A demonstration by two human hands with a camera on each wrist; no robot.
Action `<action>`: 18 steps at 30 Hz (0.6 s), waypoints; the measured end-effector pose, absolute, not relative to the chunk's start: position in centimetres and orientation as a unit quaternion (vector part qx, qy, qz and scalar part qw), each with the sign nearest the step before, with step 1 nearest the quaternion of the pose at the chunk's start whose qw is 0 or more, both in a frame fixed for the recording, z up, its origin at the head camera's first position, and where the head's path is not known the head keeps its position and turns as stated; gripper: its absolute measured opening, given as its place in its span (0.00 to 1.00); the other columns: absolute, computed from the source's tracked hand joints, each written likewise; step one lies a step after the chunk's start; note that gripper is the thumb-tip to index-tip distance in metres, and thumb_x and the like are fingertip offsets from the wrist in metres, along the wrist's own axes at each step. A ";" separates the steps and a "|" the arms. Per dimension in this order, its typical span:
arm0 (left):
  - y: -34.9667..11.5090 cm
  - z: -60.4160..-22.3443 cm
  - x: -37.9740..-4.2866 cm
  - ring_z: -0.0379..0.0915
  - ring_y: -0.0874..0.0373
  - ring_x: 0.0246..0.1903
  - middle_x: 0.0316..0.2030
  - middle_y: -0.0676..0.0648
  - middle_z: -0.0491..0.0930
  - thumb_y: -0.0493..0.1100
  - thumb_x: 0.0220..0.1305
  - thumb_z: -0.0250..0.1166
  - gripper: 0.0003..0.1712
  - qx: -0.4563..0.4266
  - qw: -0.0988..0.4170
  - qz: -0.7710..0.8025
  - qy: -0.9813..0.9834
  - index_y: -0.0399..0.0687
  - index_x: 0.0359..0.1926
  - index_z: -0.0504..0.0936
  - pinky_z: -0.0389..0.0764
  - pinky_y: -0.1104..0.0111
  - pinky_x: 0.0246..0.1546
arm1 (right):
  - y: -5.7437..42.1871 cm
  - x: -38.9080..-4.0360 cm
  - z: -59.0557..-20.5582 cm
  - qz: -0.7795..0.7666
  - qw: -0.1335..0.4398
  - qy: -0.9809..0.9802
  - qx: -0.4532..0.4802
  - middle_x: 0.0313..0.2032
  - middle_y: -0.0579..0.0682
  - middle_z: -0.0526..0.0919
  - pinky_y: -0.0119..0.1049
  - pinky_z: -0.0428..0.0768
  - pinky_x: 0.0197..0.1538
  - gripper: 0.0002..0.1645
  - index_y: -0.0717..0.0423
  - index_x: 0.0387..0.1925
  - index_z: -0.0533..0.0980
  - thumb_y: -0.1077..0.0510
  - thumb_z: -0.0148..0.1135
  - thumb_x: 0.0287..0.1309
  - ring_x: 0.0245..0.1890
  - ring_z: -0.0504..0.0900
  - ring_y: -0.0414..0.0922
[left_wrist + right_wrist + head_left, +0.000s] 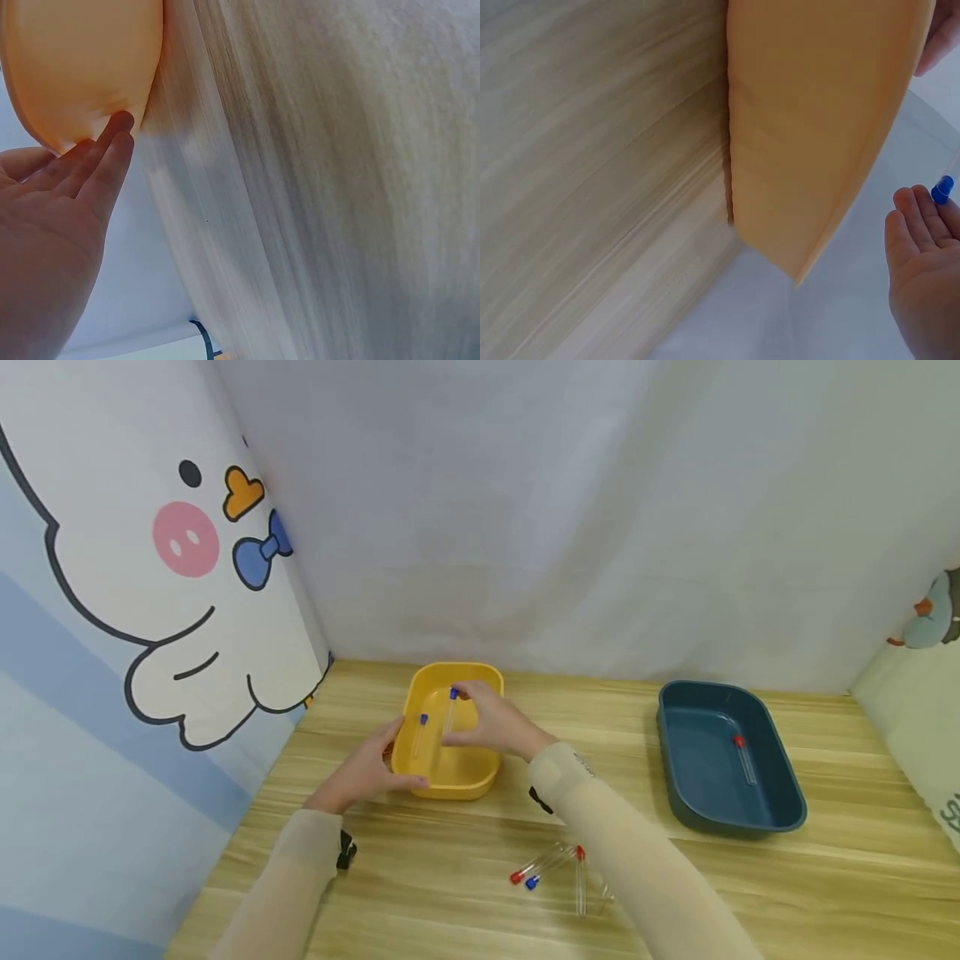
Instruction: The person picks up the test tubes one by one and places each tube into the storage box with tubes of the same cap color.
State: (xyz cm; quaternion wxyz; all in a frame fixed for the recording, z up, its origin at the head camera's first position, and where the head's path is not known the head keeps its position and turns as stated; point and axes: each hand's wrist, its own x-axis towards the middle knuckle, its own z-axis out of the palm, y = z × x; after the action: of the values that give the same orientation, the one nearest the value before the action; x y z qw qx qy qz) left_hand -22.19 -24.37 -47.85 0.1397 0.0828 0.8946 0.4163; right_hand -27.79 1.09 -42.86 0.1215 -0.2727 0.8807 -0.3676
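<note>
My left hand (pixel 366 768) grips the near left corner of a yellow plastic bin (pixel 450 792), thumb along the front rim. In the left wrist view, its fingertips (pixel 121 124) press against the bin's outer wall. Over the bin's inside, my right hand (pixel 495 720) holds a clear test tube (pixel 450 717) with a blue cap lengthwise, fingers at the capped end and thumb near the other. The right wrist view shows the blue cap (pixel 943 190) against the fingers. Inside the bin at left lies another blue-capped test tube (pixel 420 737).
A dark blue bin (pixel 672 777) stands to the right with one red-capped tube (pixel 742 752) inside. Several tubes lie on the wooden table near the right forearm, among them a red-capped tube (pixel 581 881) and a blue-capped tube (pixel 551 868). Behind hangs a white curtain (pixel 525 527).
</note>
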 end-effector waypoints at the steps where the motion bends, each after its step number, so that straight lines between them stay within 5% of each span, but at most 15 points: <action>1: -24.4 -47.9 -22.2 0.62 0.42 0.75 0.82 0.40 0.50 0.62 0.51 0.81 0.73 0.082 0.140 0.416 0.895 0.52 0.84 0.42 0.66 0.46 0.75 | 0.8 -27.9 -42.9 -0.367 0.121 0.880 -0.277 0.74 0.59 0.67 0.52 0.68 0.77 0.57 0.59 0.78 0.57 0.42 0.76 0.58 0.74 0.67 0.56; 18: -24.3 -48.2 -22.1 0.65 0.42 0.74 0.81 0.39 0.51 0.59 0.52 0.81 0.72 0.082 0.132 0.426 0.891 0.49 0.84 0.43 0.71 0.48 0.72 | -2.1 -29.2 -45.8 -0.373 0.144 0.880 -0.258 0.74 0.58 0.66 0.49 0.69 0.76 0.58 0.60 0.77 0.58 0.43 0.78 0.55 0.73 0.68 0.54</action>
State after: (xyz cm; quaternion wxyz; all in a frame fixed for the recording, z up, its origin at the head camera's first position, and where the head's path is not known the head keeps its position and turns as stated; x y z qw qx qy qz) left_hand -22.10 -24.33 -48.21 0.1317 0.0825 0.8911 0.4264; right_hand -29.22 -2.13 -45.79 0.1442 -0.2576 0.8798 -0.3726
